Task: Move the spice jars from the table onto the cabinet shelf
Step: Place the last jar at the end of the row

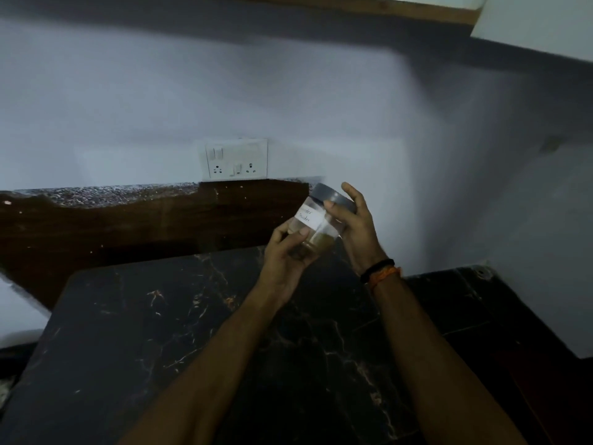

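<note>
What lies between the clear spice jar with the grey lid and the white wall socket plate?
Head view: only dark wood backsplash lies between the tilted spice jar and the socket plate.

A pale, bluish-white wall (288, 101) fills most of the view in dim light. A white switch and socket plate (236, 159) sits low on it, just above a dark brown wooden panel (144, 223) with a speckled stone strip (106, 194) along its top. In front lies a black marble-patterned worktop (134, 342). A wooden edge (401, 9) runs along the top.
</note>
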Demonstrator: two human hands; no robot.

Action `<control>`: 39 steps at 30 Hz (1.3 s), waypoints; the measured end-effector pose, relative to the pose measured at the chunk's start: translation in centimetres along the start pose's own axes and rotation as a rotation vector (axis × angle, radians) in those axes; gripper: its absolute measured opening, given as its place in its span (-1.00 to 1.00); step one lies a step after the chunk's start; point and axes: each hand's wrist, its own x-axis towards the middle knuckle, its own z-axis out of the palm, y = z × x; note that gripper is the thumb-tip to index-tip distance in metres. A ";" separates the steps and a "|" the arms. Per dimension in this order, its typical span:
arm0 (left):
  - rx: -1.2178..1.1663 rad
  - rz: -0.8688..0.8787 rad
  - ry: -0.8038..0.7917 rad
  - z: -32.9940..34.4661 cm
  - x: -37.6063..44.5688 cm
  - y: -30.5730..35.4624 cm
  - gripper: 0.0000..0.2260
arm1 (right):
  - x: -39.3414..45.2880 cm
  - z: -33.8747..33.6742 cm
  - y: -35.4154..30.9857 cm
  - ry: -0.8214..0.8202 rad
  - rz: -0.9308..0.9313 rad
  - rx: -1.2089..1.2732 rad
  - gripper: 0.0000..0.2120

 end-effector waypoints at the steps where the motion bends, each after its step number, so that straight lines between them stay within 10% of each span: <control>1: 0.017 0.025 0.006 0.4 0.1 0.3 -0.46 | 0.1 0.3 -0.2 0.017 0.005 0.021 -0.31; 39: 0.589 0.317 -0.372 16.8 7.9 21.2 -0.46 | 6.1 4.0 -22.8 -0.175 -0.352 0.223 -0.50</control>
